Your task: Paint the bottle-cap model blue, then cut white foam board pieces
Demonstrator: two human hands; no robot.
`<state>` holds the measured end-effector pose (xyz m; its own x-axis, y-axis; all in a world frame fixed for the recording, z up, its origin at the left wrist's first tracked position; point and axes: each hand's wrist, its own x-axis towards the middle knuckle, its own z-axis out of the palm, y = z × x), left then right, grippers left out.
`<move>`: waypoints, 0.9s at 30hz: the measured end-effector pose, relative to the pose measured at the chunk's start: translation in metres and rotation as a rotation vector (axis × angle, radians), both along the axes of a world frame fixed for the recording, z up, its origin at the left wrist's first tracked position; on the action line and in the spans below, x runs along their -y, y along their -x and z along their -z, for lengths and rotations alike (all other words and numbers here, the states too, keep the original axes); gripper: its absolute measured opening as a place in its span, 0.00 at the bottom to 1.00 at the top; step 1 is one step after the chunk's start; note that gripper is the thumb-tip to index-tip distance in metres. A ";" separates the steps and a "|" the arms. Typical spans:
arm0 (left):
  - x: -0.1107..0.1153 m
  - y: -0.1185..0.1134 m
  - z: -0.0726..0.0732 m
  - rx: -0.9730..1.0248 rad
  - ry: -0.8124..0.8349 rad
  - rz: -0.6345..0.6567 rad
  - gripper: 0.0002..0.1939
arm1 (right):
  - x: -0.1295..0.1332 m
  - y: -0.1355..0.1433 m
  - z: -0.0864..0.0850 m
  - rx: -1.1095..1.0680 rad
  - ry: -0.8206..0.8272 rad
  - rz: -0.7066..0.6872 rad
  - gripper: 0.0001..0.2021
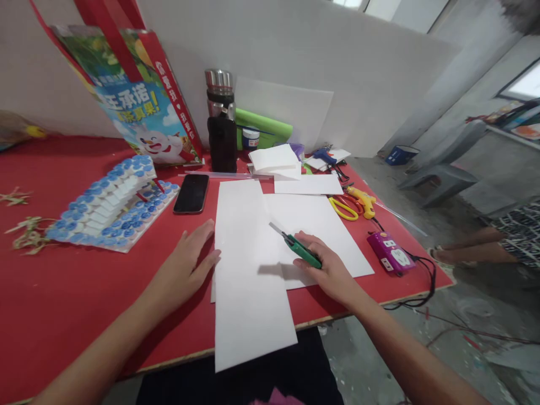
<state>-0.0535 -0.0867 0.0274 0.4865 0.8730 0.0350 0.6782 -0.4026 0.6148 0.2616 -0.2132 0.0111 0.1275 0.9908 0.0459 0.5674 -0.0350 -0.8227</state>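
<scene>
My right hand (323, 264) is closed around a green utility knife (304, 251), its blade out and pointing to the upper left above the white boards. Beneath it lies a wide white board (337, 242). A long white board (248, 304) overlaps that one, and its near end juts past the table's front edge. My left hand (192, 261) rests at the long board's left edge, with thumb and fingers apart and nothing held. Whether its fingertips press on the board, I cannot tell.
Left of my hands are a black phone (191, 193) and a blue-and-white model staircase (112, 208). Scissors (343, 208), a yellow glue gun (363, 201) and a purple power socket (391, 253) lie at right. Behind stand a bottle (219, 84) and a bag (143, 112). Another person's leg (476, 247) shows far right.
</scene>
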 end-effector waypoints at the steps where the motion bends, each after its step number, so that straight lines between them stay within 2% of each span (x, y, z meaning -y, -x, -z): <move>1: -0.002 -0.002 0.001 -0.022 -0.015 0.034 0.37 | 0.000 0.000 -0.002 0.009 0.004 -0.015 0.13; 6: -0.017 -0.005 0.004 -0.065 -0.036 0.097 0.37 | -0.002 0.005 -0.012 0.141 -0.073 -0.183 0.14; 10: -0.022 -0.002 0.004 -0.076 -0.026 0.080 0.37 | -0.005 0.012 -0.009 0.208 -0.069 -0.297 0.10; 18: -0.026 0.002 0.011 -0.108 -0.072 0.147 0.33 | -0.005 0.016 0.003 0.335 -0.093 -0.344 0.10; 27: -0.028 0.001 0.020 -0.148 -0.134 0.186 0.31 | -0.011 0.010 -0.007 0.339 -0.028 -0.357 0.09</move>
<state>-0.0544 -0.0586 0.0071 0.6468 0.7602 0.0608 0.6631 -0.6000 0.4476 0.2513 -0.2025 0.0185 -0.2468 0.9676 0.0530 0.7757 0.2301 -0.5877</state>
